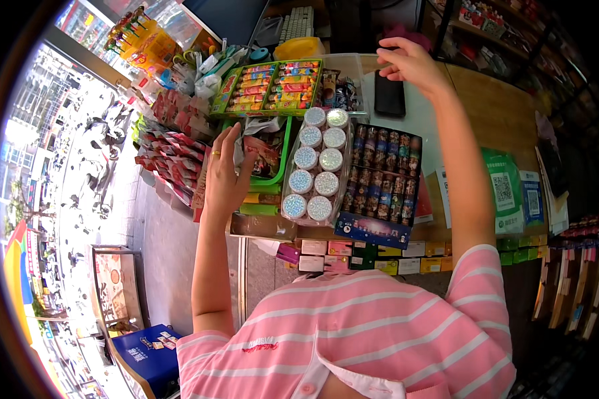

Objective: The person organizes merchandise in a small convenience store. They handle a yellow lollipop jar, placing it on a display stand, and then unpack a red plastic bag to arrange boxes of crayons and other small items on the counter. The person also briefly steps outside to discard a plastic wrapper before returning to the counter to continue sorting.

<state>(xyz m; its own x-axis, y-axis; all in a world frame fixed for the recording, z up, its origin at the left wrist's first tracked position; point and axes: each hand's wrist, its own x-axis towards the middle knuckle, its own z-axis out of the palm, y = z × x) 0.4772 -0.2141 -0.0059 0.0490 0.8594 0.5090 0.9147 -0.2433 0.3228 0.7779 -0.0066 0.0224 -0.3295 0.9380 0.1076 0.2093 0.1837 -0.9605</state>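
My left hand (228, 172), with a gold ring on one finger, is at the left rim of a green plastic basket (285, 149), fingers spread. Red and white snack packets (172, 157) stand beside it; whether my fingers touch them I cannot tell. A reddish packet (263, 158) lies in the basket by my thumb. My right hand (407, 62) hangs over the counter with loosely bent fingers and holds nothing. Just below it lies a black smartphone (390, 95). Between my hands are a clear tray of glittery-lidded jars (315, 164) and a dark display box of small tubes (383, 174).
A green box of colourful candy tubes (269, 86) sits behind the basket. Farther back are a yellow lollipop tub (142, 45) and a keyboard (297, 25). Cards with printed codes (504, 192) stand at the right. Small boxes (337, 254) line the counter's near edge.
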